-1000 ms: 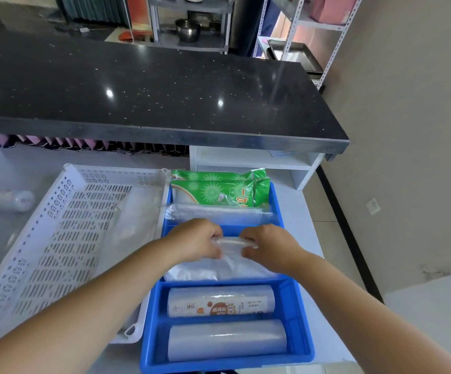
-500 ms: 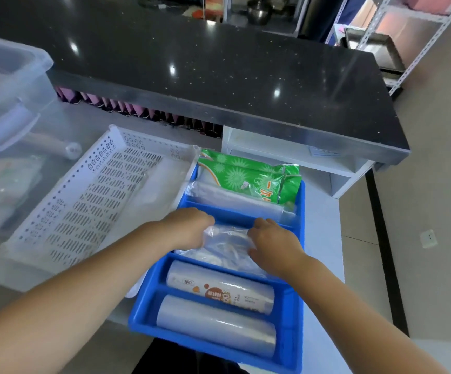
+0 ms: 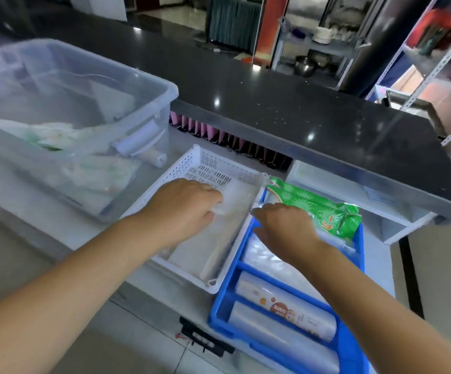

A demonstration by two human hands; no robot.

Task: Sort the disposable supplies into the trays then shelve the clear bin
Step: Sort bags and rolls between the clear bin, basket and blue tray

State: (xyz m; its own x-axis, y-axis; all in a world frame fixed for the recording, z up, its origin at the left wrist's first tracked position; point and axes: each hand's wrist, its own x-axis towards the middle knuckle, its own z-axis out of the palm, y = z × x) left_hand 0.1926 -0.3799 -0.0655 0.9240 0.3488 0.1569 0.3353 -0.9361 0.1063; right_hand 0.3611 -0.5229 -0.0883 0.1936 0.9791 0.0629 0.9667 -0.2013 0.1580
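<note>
My left grip (image 3: 186, 211) is curled down inside the white tray (image 3: 192, 163) and looks to be pinching the clear bag pack (image 3: 219, 244) that lies under it. My right grip (image 3: 286, 228) hangs apart and empty over the blue tray (image 3: 219, 302). The clear bin (image 3: 97, 103) sits up and left of the left grip, with supplies inside. I worry that the slick film may slide out of so shallow a pinch. It could also bunch against the tray wall just right of that grip. A careless reach toward the bin could also shove the light white tray across the worktop (image 3: 16, 233).
</note>
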